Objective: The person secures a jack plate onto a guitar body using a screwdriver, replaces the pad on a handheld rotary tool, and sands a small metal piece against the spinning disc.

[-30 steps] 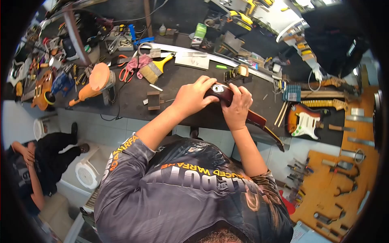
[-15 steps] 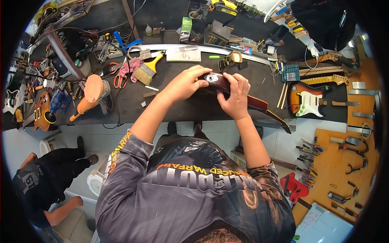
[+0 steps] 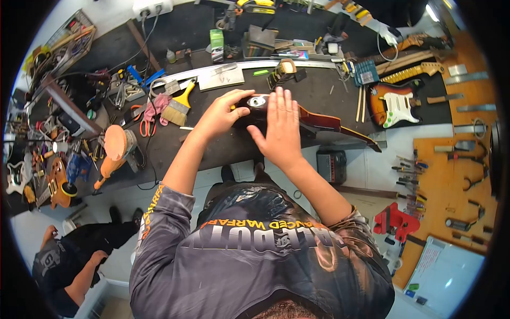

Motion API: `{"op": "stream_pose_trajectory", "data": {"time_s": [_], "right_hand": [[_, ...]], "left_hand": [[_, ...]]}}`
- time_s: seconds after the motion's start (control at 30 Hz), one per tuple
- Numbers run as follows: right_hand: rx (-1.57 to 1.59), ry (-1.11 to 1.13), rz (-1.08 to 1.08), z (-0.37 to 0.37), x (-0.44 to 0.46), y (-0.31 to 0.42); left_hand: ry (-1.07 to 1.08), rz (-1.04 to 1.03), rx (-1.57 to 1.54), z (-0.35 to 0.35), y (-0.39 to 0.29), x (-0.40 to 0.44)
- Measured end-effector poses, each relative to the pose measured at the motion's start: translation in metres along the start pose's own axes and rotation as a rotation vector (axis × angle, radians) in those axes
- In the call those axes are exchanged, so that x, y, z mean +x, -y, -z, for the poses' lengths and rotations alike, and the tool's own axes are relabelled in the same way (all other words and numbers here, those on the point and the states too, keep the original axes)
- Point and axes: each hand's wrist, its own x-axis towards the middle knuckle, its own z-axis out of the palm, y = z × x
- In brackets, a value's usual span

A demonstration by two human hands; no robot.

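Note:
A dark red electric guitar (image 3: 319, 120) stands on its edge at the front of the bench, its neck running off to the right. Set in the near end of its side is an oval metal jack plate (image 3: 257, 101). My left hand (image 3: 226, 111) grips the body just left of that plate, thumb and fingers closed; a small yellow bit shows there, too small to name. Flat against the body to the right of the plate lies my right hand (image 3: 281, 122), fingers straight and thumb spread.
On the dark bench (image 3: 175, 143) lie a wide paintbrush (image 3: 178, 110), a pink cloth (image 3: 155, 109) and scissors (image 3: 147, 127). An orange-handled sander (image 3: 112, 154) is at left, a sunburst guitar (image 3: 396, 106) at right. Another person (image 3: 69, 260) is at lower left.
My right hand has gone from curling around the guitar body to lying flat with straightened fingers. My left hand keeps its grip. The whole view has shifted slightly.

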Motion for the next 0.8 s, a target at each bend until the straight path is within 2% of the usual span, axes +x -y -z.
{"op": "stream_pose_trajectory", "data": {"time_s": [0.1,0.17,0.23,0.3,0.37,0.43,0.5,0.57,0.6,0.63,0.7,0.77,0.8], "right_hand": [[0.044,0.057,0.164,0.02,0.004,0.001],[0.288,0.092,0.369,0.027,0.003,0.002],[0.374,0.114,0.617,0.029,0.001,0.011],[0.533,0.124,0.56,0.023,-0.013,0.026],[0.579,0.174,0.373,0.002,-0.042,0.026],[0.825,0.532,0.028,-0.006,-0.069,0.013],[0.838,0.515,-0.111,-0.028,-0.113,-0.013],[0.854,0.621,-0.364,-0.087,-0.186,-0.066],[0.936,0.708,-0.609,-0.106,-0.222,-0.092],[0.722,0.654,-0.566,-0.119,-0.263,-0.115],[0.658,1.178,-0.891,-0.165,-0.335,-0.177],[0.915,0.927,-1.376,-0.135,-0.372,-0.181],[0.916,0.895,-1.395,-0.131,-0.385,-0.189]], "left_hand": [[-0.028,0.0,-0.009,-0.001,0.007,0.0],[-0.056,0.015,-0.066,-0.003,0.022,-0.001],[-0.044,0.02,-0.034,-0.002,0.011,-0.002],[-0.055,0.03,0.021,-0.004,-0.002,-0.003],[-0.102,-0.059,0.084,-0.008,-0.013,-0.004],[-0.066,0.02,0.18,-0.005,-0.022,-0.004],[-0.077,-0.053,0.24,-0.006,-0.02,-0.005],[-0.098,-0.126,0.363,-0.007,-0.016,-0.006],[-0.09,-0.121,0.398,-0.01,-0.024,-0.007],[-0.083,-0.116,0.433,-0.011,-0.035,-0.008],[-0.082,-0.123,0.506,-0.02,-0.053,-0.009],[-0.091,-0.141,0.584,-0.032,-0.064,-0.01],[-0.078,-0.135,0.627,-0.036,-0.068,-0.009]]}}
